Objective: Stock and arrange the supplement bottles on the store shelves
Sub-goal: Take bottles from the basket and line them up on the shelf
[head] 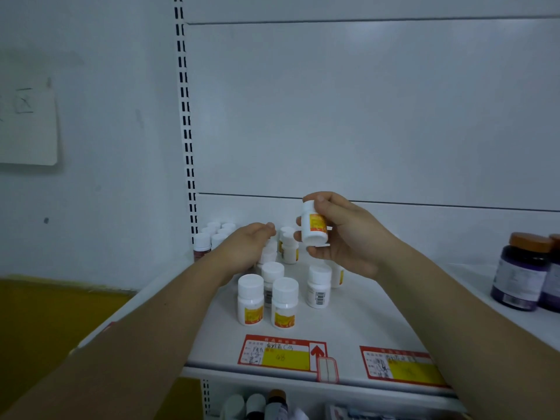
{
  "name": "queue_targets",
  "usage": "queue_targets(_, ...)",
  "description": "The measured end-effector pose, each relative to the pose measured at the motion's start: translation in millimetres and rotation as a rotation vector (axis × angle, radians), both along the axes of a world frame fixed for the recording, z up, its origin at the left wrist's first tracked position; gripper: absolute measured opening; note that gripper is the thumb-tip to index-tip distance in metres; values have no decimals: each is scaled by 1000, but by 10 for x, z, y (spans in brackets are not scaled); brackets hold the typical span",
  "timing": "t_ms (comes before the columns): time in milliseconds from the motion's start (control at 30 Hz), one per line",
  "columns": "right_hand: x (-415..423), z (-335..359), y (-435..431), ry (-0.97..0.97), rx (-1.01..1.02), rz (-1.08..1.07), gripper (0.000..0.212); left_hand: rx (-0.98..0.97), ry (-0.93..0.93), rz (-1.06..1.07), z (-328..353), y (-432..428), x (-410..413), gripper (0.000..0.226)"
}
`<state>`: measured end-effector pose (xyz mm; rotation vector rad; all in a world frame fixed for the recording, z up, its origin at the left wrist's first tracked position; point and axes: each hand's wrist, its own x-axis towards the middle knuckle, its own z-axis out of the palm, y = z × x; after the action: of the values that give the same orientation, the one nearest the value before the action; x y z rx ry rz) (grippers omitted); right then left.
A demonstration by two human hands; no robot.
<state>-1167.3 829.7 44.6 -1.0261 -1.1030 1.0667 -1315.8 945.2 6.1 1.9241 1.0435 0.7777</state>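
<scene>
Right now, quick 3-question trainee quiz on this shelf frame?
1. True or false: the right hand holds a white bottle above the shelf.
2. Which caps do the dark bottles at far right have? A white, B brown, C green.
3. Fill in: the left hand reaches among the standing bottles and holds ____.

Key: 1 true; 2 B; 3 nothing visible.

Small bottles (250,299): white, yellow-orange labels
Large bottles (519,272): dark purple, brown caps
Shelf (363,322): white
Price tags (280,353): red border, yellow panel
</scene>
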Motion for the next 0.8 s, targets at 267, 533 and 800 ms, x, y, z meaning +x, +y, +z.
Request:
queue_targets(267, 17, 20, -10, 65, 14, -4, 15, -9, 15, 1, 29, 0, 11, 37)
queue_targets(533, 156, -26, 82, -203, 14, -253, 13, 336, 439, -112, 419, 117, 275, 39)
queue_targets(800, 207, -25, 75, -64, -5, -190, 16, 466, 563, -82, 273, 258, 514, 18)
